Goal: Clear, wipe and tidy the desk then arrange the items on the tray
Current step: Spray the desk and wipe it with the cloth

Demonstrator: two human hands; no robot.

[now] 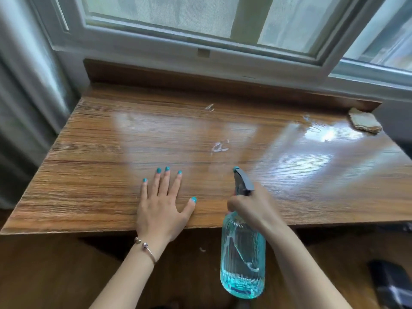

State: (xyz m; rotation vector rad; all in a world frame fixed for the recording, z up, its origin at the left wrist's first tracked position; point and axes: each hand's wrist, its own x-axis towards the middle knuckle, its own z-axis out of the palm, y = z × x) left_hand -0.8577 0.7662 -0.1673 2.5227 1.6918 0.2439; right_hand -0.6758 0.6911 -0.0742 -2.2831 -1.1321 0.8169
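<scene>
A wooden desk (89,175) fills the middle of the frame, set under a window (200,25) along the top. The person's left hand (161,206) lies flat on the desk near its front edge, fingers straight and spread, a bracelet (146,247) on the wrist. Just right of it, the right hand (252,205) grips the neck of a blue ribbed spray bottle (243,259), nozzle tilted toward the desk. Small white foam smears (219,147) sit at centre. A tan cleaning cloth (364,123) lies at the desk's far right corner, beside a wet, shiny patch.
</scene>
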